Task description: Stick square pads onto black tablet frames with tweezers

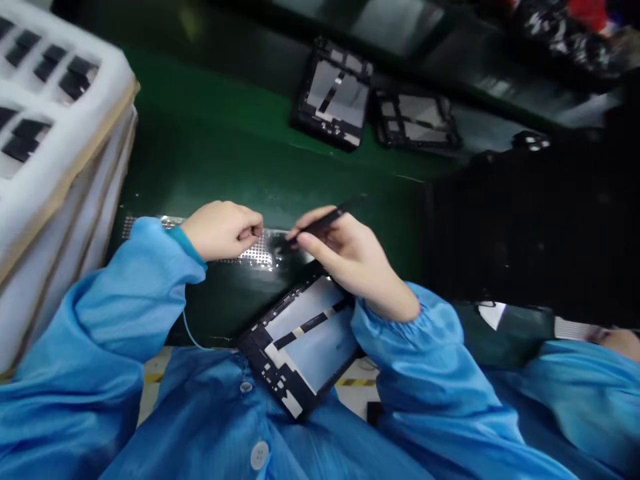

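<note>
My left hand is closed, thumb and fingers pressed together, over a clear sheet with rows of small silvery squares; whatever it may pinch is hidden. In my right hand are slim black tweezers, gripped like a pen. Their lower end points down and left at the sheet's right end, where motion blurs it. Below the hands an open tablet-like device frame, black-edged with a grey panel and a dark strip, lies tilted, overhanging the table's near edge. My right forearm partly covers it.
Two similar device stacks stand at the back of the green table. At left rise stacked white foam trays with dark parts. A large black shape fills the right; beyond it shows another person's blue sleeve.
</note>
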### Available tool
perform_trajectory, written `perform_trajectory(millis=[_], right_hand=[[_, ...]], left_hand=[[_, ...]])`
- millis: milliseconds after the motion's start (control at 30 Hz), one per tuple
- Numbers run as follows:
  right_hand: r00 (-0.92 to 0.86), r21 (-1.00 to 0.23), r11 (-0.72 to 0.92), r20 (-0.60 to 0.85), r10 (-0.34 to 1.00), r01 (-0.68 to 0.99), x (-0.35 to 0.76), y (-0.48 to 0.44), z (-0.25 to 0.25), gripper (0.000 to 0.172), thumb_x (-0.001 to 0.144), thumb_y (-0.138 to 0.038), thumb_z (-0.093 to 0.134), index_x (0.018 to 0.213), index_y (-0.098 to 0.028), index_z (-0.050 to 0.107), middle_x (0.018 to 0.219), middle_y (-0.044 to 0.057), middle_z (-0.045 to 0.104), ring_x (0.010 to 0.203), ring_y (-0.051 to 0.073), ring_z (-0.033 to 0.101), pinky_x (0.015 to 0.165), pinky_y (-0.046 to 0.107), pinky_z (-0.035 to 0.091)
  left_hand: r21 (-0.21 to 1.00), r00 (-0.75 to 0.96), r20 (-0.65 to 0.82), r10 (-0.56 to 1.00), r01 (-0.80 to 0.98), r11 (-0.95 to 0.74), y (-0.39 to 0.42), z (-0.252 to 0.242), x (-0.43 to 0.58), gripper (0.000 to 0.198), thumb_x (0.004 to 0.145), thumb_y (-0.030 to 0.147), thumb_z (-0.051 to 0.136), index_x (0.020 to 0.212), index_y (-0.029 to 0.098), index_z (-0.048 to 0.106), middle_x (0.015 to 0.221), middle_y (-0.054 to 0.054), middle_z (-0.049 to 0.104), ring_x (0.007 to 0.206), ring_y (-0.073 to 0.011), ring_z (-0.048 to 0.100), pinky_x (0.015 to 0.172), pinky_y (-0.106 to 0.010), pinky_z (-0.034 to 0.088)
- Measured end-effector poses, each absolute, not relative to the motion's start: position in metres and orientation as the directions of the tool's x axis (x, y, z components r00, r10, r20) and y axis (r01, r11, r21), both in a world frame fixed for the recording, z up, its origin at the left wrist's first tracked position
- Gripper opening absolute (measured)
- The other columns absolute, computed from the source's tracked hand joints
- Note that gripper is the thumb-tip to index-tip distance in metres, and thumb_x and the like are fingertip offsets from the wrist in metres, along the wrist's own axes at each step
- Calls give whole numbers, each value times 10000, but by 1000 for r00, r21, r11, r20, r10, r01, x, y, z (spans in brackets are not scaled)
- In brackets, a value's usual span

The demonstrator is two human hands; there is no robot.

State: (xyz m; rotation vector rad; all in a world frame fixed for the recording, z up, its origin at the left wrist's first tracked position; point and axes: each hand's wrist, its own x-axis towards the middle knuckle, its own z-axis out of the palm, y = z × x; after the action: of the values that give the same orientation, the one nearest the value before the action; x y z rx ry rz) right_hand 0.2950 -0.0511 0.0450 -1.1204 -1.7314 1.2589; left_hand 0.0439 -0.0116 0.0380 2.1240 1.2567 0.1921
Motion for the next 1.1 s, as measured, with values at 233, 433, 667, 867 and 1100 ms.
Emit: perform_trajectory(millis=[233, 433, 667, 867, 1100], right_hand=[[-513, -925, 218, 29, 858, 312, 288, -12, -3, 344, 1007, -557, 770, 1126, -239, 717, 1115, 45, 790, 1033, 202, 781, 966, 381, 661], [-412, -963, 72, -43, 910, 258, 284, -25, 14, 401, 933, -600, 848, 1087, -250, 727, 1084, 25, 799, 1068, 232, 801, 1052, 458, 676], [-420, -940, 105, -44, 906, 325, 283, -28, 16, 417, 948, -638, 811, 1105, -258, 737, 1099, 28, 800, 1096, 246, 801, 1061, 490, 690], [-446, -938, 113, -48, 894, 327, 283, -27, 11, 401, 957, -609, 812, 1119, -248, 750, 1107, 9, 805, 1091, 219, 797, 1035, 446, 690], [-421, -977, 75, -17, 907, 201, 288, -23, 14, 246, 918, -405, 915, 1030, -227, 787, 971, -7, 829, 896, 171, 818, 876, 349, 710]], left_hand=[[552, 594, -226, 772, 731, -401, -13, 20, 44, 108, 875, 208, 659, 903, 229, 761, 747, 45, 624, 680, -100, 522, 771, -257, 387], [441, 576, -283, 767, 788, -429, -10, 24, 48, 143, 904, 231, 667, 989, 242, 782, 815, 45, 681, 792, -139, 663, 935, -316, 524], [356, 558, -344, 755, 822, -445, -11, 27, 49, 262, 986, 278, 624, 1160, 217, 810, 907, 45, 717, 943, -155, 723, 1047, -343, 549], [360, 547, -329, 770, 826, -433, -11, 27, 48, 222, 964, 271, 697, 1145, 248, 823, 921, 51, 721, 1049, -197, 757, 1127, -375, 553], [356, 569, -316, 759, 813, -461, -10, 27, 50, 402, 1027, 323, 493, 1199, 166, 820, 1004, 4, 774, 1081, -236, 752, 1123, -475, 555]])
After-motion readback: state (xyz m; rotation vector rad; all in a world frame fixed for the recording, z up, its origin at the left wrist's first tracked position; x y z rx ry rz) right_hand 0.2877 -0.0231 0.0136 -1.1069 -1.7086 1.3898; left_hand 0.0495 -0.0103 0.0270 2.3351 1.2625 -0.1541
